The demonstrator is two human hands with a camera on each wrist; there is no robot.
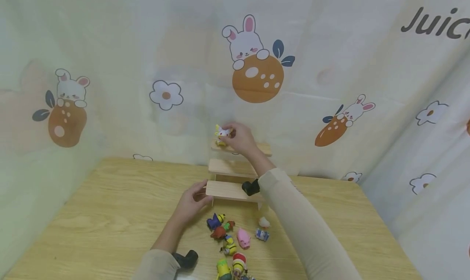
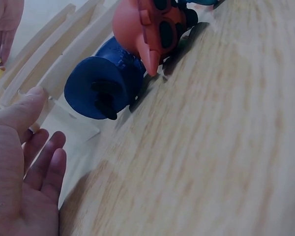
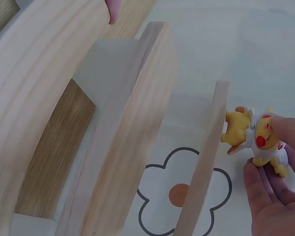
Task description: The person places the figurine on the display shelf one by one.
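A three-tier wooden display stand [image 1: 225, 189] stands at the back of the table. My left hand [image 1: 190, 203] holds the left end of its lowest board, thumb and fingers at the corner; in the left wrist view the other fingers [image 2: 53, 169] hang loosely beside the pale side panel. At the left end of the top board [image 1: 257, 148], my right hand [image 1: 242, 139] pinches a small yellow-and-white figurine [image 1: 221, 133] with red cheeks. The right wrist view shows the thumb on its head, with the feet [image 3: 231, 129] right at the board.
Several toy figures lie in front of the stand, among them a pink pig [image 1: 243, 238], a blue-and-yellow figure [image 1: 215, 221], a red-and-green one [image 1: 222, 230] and a green-and-yellow one [image 1: 223, 269]. A patterned curtain [image 1: 198, 121] hangs close behind the stand.
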